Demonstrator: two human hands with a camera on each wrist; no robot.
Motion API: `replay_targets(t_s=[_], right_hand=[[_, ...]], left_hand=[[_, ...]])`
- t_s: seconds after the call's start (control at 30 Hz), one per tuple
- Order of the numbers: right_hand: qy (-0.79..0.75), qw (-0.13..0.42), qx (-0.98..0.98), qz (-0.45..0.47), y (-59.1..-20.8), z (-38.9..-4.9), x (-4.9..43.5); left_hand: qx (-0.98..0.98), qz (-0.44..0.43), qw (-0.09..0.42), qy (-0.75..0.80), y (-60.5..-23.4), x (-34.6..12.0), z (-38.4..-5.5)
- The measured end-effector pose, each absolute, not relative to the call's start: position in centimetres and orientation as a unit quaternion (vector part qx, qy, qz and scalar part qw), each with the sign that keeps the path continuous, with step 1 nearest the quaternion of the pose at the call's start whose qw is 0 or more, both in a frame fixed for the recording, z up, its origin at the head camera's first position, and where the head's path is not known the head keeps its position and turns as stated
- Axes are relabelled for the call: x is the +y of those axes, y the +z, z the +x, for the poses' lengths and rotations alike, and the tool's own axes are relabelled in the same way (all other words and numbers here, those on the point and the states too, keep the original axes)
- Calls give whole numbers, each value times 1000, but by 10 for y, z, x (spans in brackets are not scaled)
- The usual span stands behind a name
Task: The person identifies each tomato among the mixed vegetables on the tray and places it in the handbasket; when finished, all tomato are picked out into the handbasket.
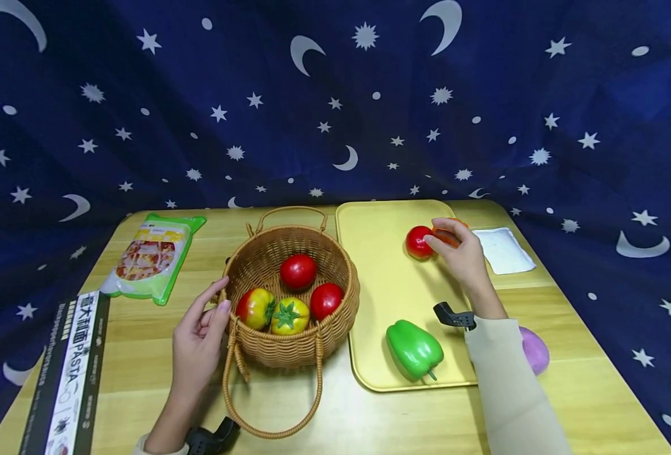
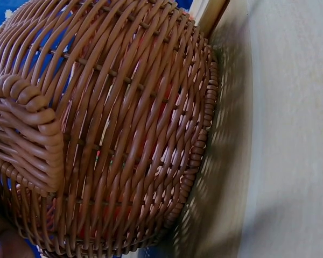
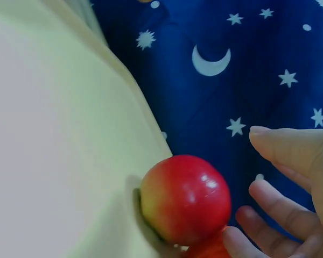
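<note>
A brown wicker basket [image 1: 290,344] holds several red and yellow toy tomatoes, some with a green calyx showing. My left hand [image 1: 201,335] grips its left rim with thumb and fingers; in the left wrist view the basket's woven side [image 2: 124,118] fills most of the picture. Over the yellow tray's far right part, my right hand [image 1: 460,256] has its fingers spread beside a red tomato [image 1: 419,242]. The right wrist view shows a gap between the thumb and this tomato [image 3: 185,200]. An orange-red item [image 1: 445,236] is mostly hidden behind the right hand.
A green bell pepper [image 1: 414,349] lies at the near end of the yellow tray [image 1: 369,284]. Right of the tray are a white cloth [image 1: 503,251] and a purple item [image 1: 534,349] partly behind the sleeve. A food bag [image 1: 152,256] and a pasta box [image 1: 65,379] lie at left.
</note>
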State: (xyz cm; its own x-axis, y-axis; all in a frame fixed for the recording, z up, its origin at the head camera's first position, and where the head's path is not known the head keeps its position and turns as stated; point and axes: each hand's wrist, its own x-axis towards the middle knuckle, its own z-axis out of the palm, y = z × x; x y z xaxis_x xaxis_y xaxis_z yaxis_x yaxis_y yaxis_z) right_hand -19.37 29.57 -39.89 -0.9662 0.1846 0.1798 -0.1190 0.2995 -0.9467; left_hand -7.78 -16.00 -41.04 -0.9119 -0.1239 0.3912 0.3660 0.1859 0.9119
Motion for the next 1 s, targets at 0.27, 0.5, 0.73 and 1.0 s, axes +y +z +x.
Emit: replay_targets(t_s=[0.27, 0.5, 0.73, 1.0], right_hand=[[554, 112, -825, -14, -415, -202, 295], [529, 119, -840, -6, -424, -207, 291], [492, 114, -863, 22, -434, -208, 290], [531, 103, -841, 7, -441, -209, 284]], left_hand=[[-746, -77, 191, -633, -410, -161, -78], [-742, -81, 190, -638, -408, -160, -78], [-742, -80, 189, -639, -409, -160, -78], [-744, -76, 190, -636, -409, -160, -77]])
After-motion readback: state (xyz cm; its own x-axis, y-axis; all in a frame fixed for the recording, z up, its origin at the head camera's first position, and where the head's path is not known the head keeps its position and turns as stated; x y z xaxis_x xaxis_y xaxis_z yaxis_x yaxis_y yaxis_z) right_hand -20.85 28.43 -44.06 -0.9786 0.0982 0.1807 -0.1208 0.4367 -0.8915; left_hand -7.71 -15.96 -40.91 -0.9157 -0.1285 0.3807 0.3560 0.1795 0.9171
